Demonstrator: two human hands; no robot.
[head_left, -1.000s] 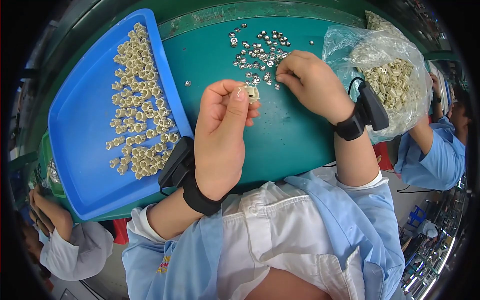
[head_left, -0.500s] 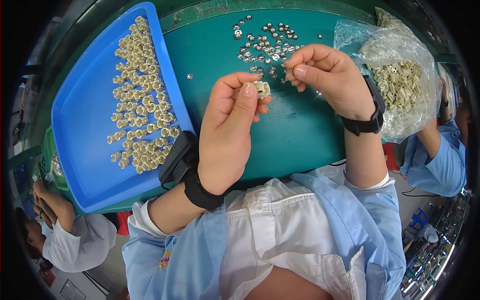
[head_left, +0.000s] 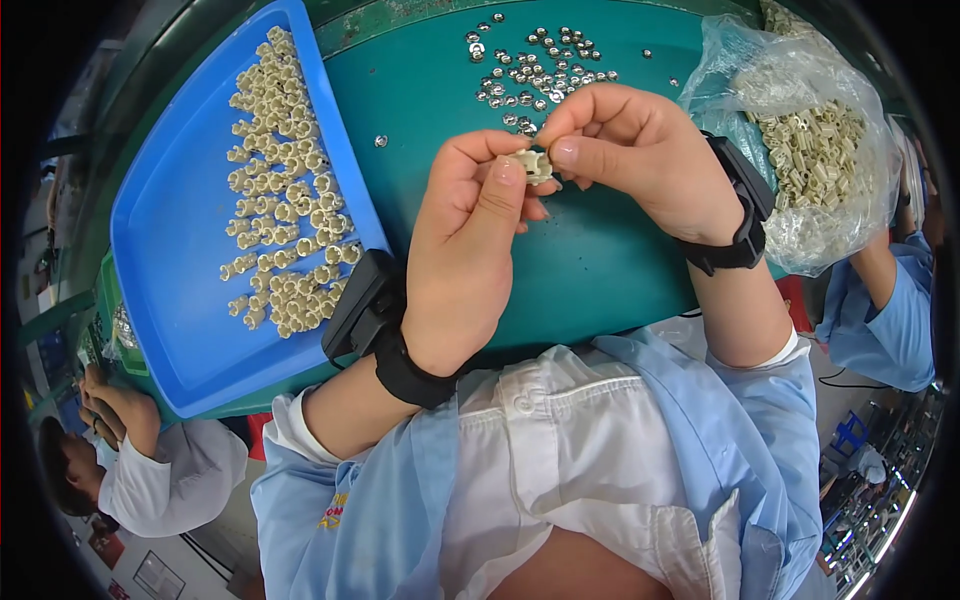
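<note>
My left hand (head_left: 462, 245) pinches a small cream plastic socket-like part (head_left: 537, 168) between thumb and fingers, above the green table. Thumb and forefinger of my right hand (head_left: 640, 160) are closed together right at that part's far right end. Whether they hold a small piece of their own is hidden by the fingertips. Just beyond my hands lie many small shiny metal discs (head_left: 540, 78), scattered on the table. To the left, rows and heaps of similar cream plastic parts (head_left: 285, 190) lie in a blue tray (head_left: 190, 300).
A clear plastic bag (head_left: 725, 65) full of cream plastic pieces (head_left: 815, 150) lies to the right on the green table (head_left: 600, 280). One metal disc (head_left: 381, 141) sits apart beside the tray. Other people sit at both sides, a white sleeve (head_left: 195, 475) left and a blue sleeve (head_left: 875, 325) right.
My right hand has moved left and slightly nearer, from the discs to the plastic part in my left hand. The hands were apart; their fingertips now meet at the part.
</note>
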